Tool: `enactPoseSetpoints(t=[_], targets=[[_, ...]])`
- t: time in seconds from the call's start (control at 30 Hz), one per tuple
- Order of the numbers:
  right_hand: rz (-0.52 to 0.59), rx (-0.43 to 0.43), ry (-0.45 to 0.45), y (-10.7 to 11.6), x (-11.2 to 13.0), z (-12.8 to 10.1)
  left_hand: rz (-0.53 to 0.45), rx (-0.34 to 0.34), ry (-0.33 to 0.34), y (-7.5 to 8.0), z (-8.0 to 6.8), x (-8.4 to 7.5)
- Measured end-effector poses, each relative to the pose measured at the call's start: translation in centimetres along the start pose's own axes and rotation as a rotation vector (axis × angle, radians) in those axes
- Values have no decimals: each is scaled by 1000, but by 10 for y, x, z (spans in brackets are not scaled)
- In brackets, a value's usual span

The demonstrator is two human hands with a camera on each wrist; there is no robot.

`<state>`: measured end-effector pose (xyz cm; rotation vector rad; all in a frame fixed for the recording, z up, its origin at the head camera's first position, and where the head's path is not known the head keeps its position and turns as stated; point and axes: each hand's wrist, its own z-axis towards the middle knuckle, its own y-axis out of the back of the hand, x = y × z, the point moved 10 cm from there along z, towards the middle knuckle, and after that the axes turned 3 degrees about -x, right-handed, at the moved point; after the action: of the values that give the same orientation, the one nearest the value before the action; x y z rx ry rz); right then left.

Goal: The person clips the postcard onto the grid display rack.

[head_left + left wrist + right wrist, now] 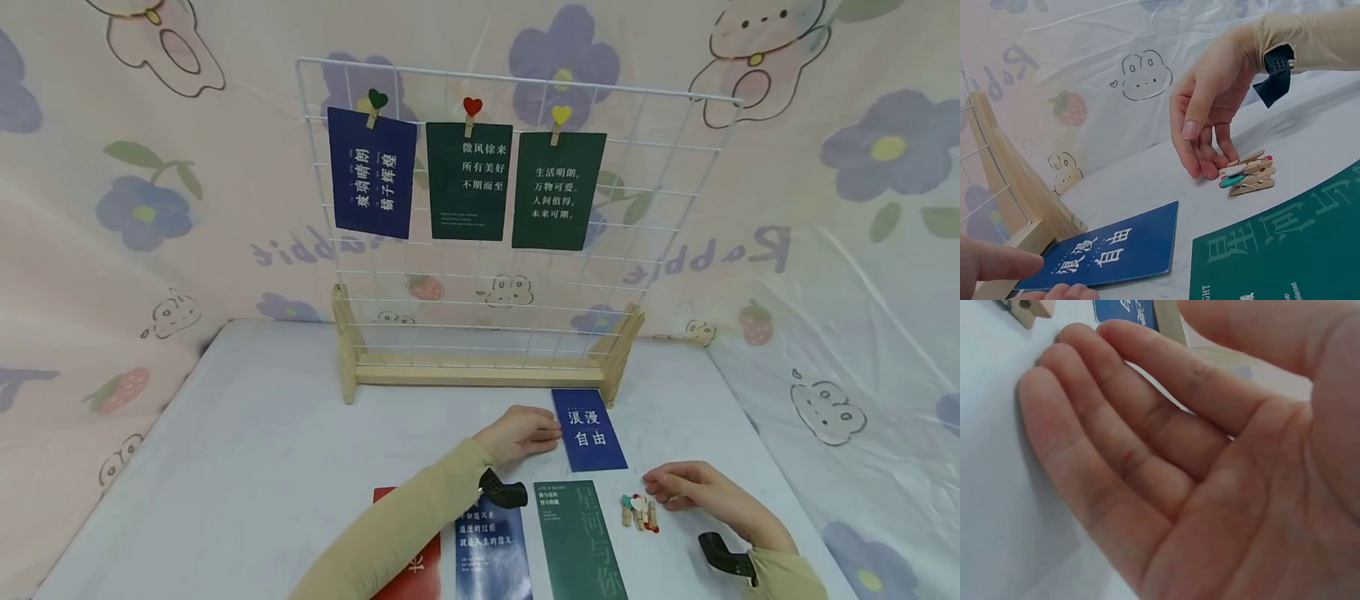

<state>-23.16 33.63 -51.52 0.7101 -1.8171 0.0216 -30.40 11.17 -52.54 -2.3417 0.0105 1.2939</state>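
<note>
A blue card with white characters lies on the table by the right foot of the rack. My left hand is at its left edge, fingers loosely extended; in the left wrist view a gap shows between thumb and fingers, and contact with the card is unclear. Several small wooden clothespins with coloured hearts lie in a small heap. Beside them is my right hand, its fingertips close to the heap. The right wrist view shows its palm with relaxed fingers and nothing held.
A white wire grid rack on a wooden base stands at the back. Clipped on it hang a blue card and two green cards. Nearer lie a red card, a blue-white card and a green card.
</note>
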Motion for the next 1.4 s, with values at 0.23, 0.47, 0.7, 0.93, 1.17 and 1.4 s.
enactPoseSetpoints(t=[0.23, 0.47, 0.7, 0.93, 1.17, 1.4], targets=[[4, 20, -1, -2, 2, -2, -37, 9, 9, 0, 5, 1], [-11, 34, -6, 1, -4, -5, 16, -34, -14, -2, 11, 0], [-57, 42, 15, 0, -5, -4, 38, -105, -32, -2, 15, -2], [-93, 11, -7, -4, -7, -1, 65, -139, -44, -1, 20, 0], [-150, -10, 7, -8, -7, 3, 71, -165, -34, 2, 22, 2], [-134, -8, 21, -8, -7, 5, 64, -156, -35, 1, 22, 0]])
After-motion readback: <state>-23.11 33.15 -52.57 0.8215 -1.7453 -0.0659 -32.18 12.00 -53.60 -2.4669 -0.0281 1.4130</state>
